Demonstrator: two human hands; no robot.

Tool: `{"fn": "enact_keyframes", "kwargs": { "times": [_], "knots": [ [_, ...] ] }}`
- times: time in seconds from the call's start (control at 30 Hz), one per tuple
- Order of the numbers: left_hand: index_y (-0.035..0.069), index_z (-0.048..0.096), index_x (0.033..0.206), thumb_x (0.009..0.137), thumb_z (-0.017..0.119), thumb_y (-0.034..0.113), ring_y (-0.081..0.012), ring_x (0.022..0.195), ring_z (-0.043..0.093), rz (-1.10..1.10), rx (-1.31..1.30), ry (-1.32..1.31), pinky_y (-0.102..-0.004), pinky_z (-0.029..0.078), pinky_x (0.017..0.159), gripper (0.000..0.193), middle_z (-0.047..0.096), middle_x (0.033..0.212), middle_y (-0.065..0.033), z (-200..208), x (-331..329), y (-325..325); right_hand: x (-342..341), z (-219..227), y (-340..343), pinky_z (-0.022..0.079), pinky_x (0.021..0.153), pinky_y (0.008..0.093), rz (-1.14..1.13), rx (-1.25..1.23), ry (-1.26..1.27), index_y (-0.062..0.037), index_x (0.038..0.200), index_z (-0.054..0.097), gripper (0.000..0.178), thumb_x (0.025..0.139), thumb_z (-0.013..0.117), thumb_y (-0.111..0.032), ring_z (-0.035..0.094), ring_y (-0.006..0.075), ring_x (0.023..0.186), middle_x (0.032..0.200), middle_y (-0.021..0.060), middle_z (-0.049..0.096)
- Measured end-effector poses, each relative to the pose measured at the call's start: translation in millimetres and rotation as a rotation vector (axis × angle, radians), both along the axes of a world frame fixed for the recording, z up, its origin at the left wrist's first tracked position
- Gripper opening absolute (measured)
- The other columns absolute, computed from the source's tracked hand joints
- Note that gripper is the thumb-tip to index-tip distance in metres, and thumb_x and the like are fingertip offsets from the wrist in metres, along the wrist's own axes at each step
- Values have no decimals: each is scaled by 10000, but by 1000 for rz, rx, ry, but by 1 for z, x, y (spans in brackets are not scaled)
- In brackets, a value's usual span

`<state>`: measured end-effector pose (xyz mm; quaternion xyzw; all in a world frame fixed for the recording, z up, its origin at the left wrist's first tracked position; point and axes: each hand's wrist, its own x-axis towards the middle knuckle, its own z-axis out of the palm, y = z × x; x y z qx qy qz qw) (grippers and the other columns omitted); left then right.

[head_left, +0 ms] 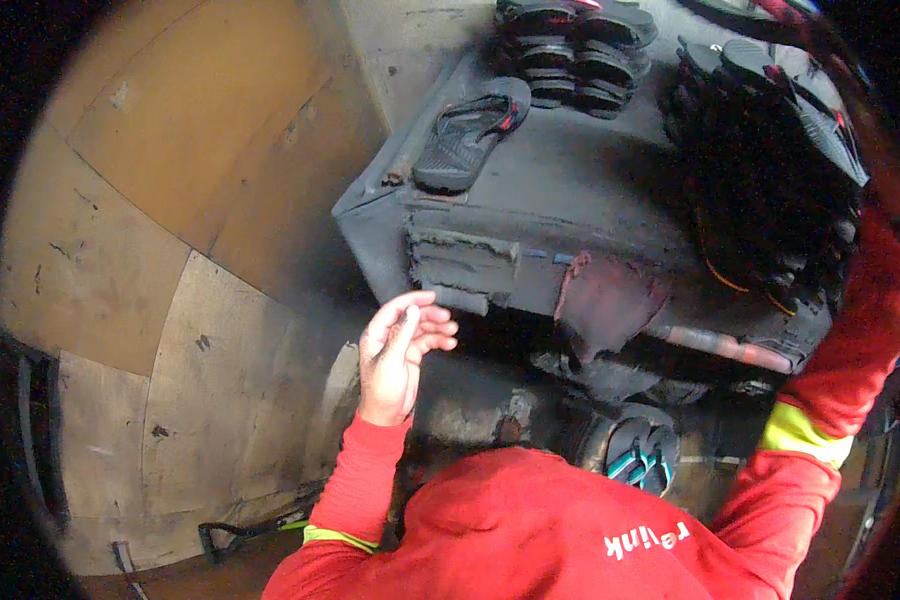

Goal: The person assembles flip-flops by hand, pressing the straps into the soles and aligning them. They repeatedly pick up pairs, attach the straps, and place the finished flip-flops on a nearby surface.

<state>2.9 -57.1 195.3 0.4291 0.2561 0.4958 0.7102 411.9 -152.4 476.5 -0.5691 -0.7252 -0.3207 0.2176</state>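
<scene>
Left of the bench: worn board floor (120, 270), bare where I can see it, with a dark strap or cord (240, 530) lying near my left elbow.

My left hand (400, 350) is raised in front of the bench's torn front edge (470, 265). Fingers loosely spread and slightly curled, palm toward me, holding nothing. It is near the frayed padding but not touching it, as far as I can judge.

On the bench top (570, 170), one dark flip-flop (467, 130) lies alone, sole up, close to the left corner, set apart from the others. Behind it stands a stack (575, 50) of the same sandals, piled flat on one another so they hold together as a column.

Further right, a larger heap (770, 150) of black flip-flops leans against the bench's right end; some show red straps. My right sleeve (850, 340) runs up toward that heap. The right hand itself is hidden at the frame's rim, so I cannot tell whether its fingers are open or closed.

No container proper is in view; the bench top serves as the holding surface. Below the bench, a flip-flop with teal straps (638, 455) lies on the floor near my chest.
</scene>
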Motion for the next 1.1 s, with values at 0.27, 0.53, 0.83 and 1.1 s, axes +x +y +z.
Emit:
{"fn": "enact_keyframes", "kwargs": {
  "times": [0.27, 0.53, 0.83, 1.1],
  "knots": [
    [32, 540, 1286, 973, 603, 325, -242, 1140, 591, 285, -163, -346, -420, 471, 999, 434, 602, 1267, -100, 5, -53, -7, -282, -231, 13, 467, 998, 439, 556, -221, 43, -87, 1014, 672, 238, 843, 668, -253, 643, 193, 937, 1022, 82, 657],
    [-44, 574, 1275, 939, 676, 215, -160, 1083, 600, 122, -135, 439, -307, 445, 980, 437, 643, 1223, -98, -117, -136, -11, -364, -412, 11, 387, 1068, 521, 401, -430, 732, -105, 1432, 466, 841, 782, 715, -575, 448, 408, 1309, 1430, 216, 440],
    [-26, 542, 1305, 894, 713, 324, -239, 1089, 627, -52, 336, 645, -338, 478, 939, 567, 660, 1163, -173, -130, -66, 14, -363, -446, 19, 288, 1098, 558, 31, -545, 859, -67, 1541, 226, 964, 774, 752, -318, 221, 390, 1473, 1598, 213, 207],
    [-37, 635, 1172, 855, 721, 240, -356, 958, 684, -25, 254, 851, -394, 533, 829, 429, 685, 1059, -236, -137, -26, 43, -327, -456, 54, 336, 1129, 469, 149, -489, 941, -56, 1549, 197, 989, 763, 765, -250, 273, 432, 1439, 1564, 255, 257]
  ]
}}
